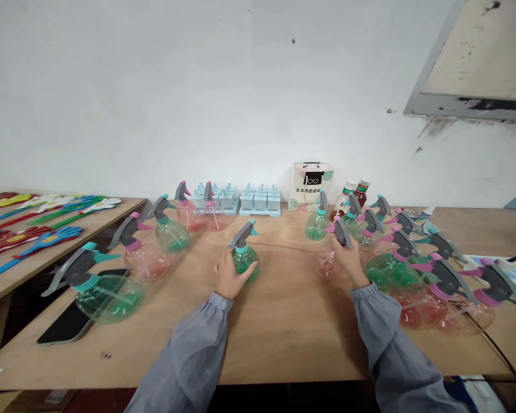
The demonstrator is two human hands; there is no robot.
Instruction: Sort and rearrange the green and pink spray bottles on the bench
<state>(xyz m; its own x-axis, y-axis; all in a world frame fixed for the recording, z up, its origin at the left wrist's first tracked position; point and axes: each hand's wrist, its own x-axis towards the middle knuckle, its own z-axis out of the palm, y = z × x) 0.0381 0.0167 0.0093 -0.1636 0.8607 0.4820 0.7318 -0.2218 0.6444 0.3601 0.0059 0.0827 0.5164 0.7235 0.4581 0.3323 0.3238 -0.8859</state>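
Near the table's middle, my left hand (231, 273) is wrapped round the body of a green spray bottle (248, 261), its thumb across the front. That bottle stands upright with a grey trigger head and turquoise collar. Further right, my right hand (350, 257) grips the grey and pink trigger head of a pink spray bottle (326, 265); part of this bottle is hidden behind the fingers. Close beside my right hand stands a crowd of green and pink bottles, among them a large green spray bottle (382, 272).
Several spray bottles line the left side, one green bottle (112, 298) beside a phone (69, 315). Against the wall stand blue popsicle molds (260, 202), a paper bag (311, 189) and two labelled bottles. Hand-shaped clappers (47, 241) lie on the left table. A cable (494, 344) runs at right.
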